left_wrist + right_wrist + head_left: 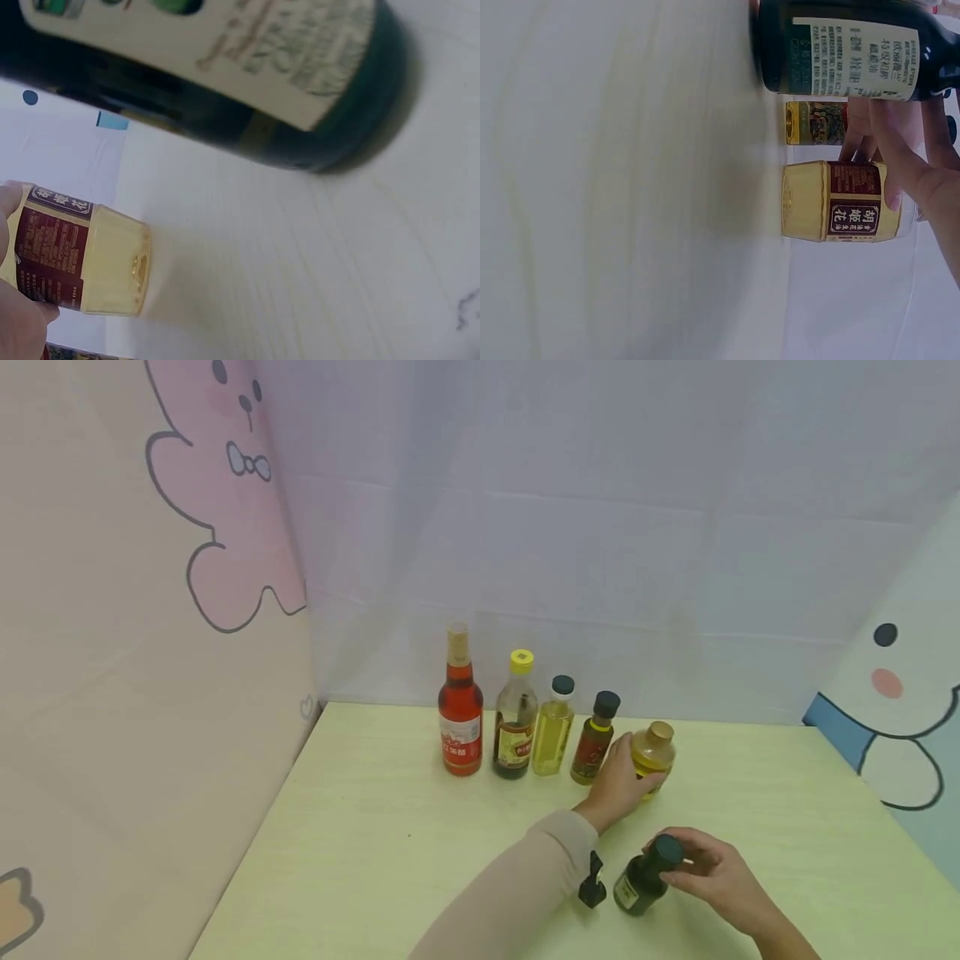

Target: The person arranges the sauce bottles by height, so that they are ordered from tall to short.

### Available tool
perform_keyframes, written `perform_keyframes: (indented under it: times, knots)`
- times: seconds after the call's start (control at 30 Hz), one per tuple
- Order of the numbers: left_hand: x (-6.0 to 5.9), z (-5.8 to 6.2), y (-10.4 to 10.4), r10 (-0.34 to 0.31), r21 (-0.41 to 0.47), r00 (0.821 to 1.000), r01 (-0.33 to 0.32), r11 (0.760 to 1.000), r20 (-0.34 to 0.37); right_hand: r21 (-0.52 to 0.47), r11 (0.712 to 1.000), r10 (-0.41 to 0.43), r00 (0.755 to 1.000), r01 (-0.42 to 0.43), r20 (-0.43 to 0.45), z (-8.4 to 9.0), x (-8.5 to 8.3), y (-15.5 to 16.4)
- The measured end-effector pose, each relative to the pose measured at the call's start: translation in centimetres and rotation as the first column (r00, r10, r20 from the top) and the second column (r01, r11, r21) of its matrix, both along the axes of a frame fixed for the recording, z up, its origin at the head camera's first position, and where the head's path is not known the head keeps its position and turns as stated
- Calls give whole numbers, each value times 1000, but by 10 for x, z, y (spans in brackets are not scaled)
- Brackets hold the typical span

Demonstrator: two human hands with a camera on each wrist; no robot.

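On the pale surface point(375, 860) — both hands engaged.
Left hand point(618, 785) grips the squat yellow bottle point(651, 752); right hand point(712, 872) pinches the dark green bottle point(645, 877) by its cap.

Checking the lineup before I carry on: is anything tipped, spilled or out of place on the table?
No spills. The dark green glass bottle, gripped at its cap by the right hand, stands apart in front of the row. The left hand holds the squat amber bottle at the row's end.

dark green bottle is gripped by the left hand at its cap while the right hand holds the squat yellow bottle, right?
The hands are swapped. In the head view the right hand grips the dark green bottle at its cap, while the left hand holds the squat yellow bottle at the end of the row.
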State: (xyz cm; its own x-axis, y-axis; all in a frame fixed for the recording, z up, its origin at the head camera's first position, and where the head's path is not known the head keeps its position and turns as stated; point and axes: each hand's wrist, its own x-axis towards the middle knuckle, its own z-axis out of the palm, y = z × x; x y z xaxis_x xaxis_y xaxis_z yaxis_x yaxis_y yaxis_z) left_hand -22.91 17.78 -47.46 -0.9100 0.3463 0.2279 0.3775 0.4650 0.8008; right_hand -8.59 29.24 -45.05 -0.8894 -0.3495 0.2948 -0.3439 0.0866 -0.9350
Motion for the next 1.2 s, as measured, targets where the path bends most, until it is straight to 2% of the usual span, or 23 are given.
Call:
perform_keyframes:
  times: [0.43,0.67,0.8,0.97,1.07,1.2]
  knots:
    - [4,5,-9,-22,64,999,24,998,-24,-1,998,-59,997,59,-40,9,-9,14]
    - [6,2,-12,-39,71,999,41,997,-32,45,988,-143,989,145,-45,13,-12,21]
    - [8,-2,-15,-64,98,998,66,993,-22,124,959,-255,967,256,-19,16,-15,24]
    - [15,-4,-19,-68,82,998,68,994,-6,265,881,-406,914,392,-3,19,-19,28]
    - [19,-5,-21,-71,80,997,71,994,4,307,847,-453,891,434,-10,20,-22,31]
    - [24,-4,-24,-75,116,996,70,991,40,326,821,-490,872,468,-18,21,-27,36]
